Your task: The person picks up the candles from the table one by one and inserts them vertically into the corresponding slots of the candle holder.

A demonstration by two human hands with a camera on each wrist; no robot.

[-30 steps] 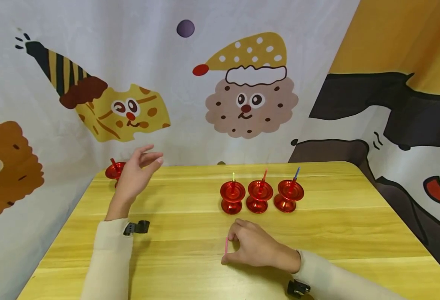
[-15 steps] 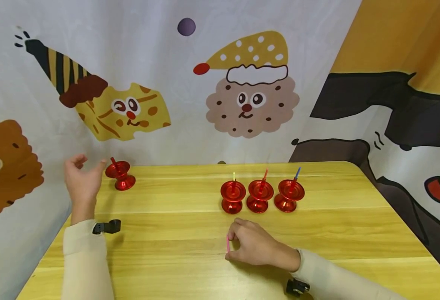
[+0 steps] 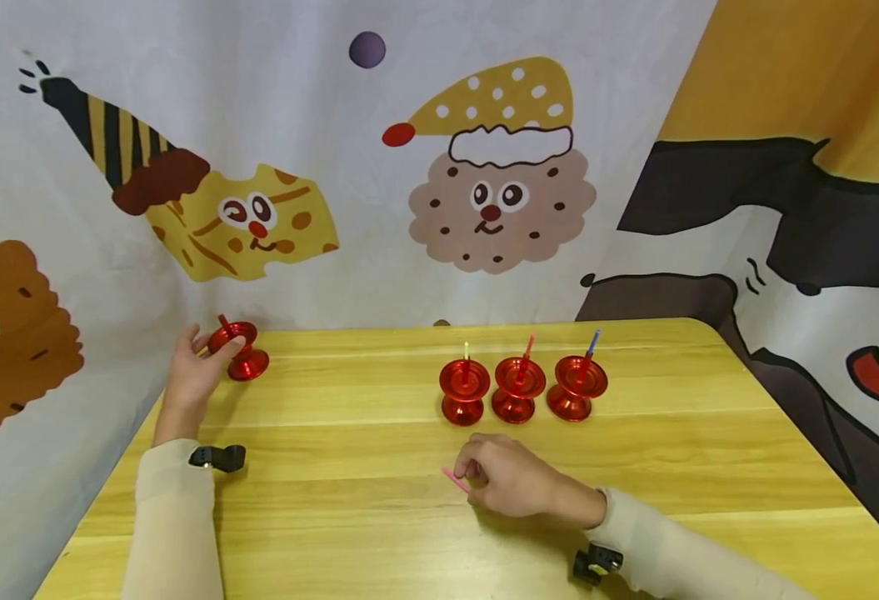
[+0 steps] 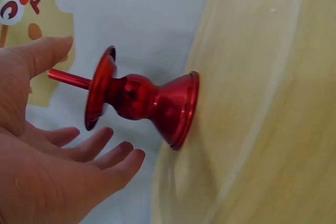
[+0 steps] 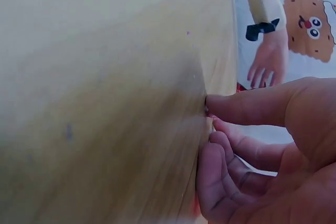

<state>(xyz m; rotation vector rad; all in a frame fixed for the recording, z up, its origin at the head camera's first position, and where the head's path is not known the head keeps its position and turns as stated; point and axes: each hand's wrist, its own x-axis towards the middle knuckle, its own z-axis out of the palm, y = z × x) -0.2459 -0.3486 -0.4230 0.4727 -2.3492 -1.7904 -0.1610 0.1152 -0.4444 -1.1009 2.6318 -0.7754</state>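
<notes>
At the table's far left corner stands a shiny red candle holder (image 3: 247, 364), upright, with a bare tube rising from its dish. My left hand (image 3: 193, 379) is beside it; in the left wrist view its thumb and spread fingers lie on either side of the dish (image 4: 98, 95), not closed on it. Low over the middle of the table, my right hand (image 3: 514, 479) pinches a thin pink candle (image 3: 454, 479) that slants to the left. The right wrist view shows thumb and fingertips together near the tabletop, hiding most of the candle.
Three more red holders stand in a row beyond my right hand: one with a yellow candle (image 3: 466, 350), one with a red candle (image 3: 530, 344), one with a blue candle (image 3: 594, 342). A cartoon-printed curtain (image 3: 379, 242) hangs behind the wooden table (image 3: 349, 533).
My left hand has swung left past the far-left holder, then come back right up to its dish. The pink candle has tilted from nearly upright in view to slanted in my right fingers.
</notes>
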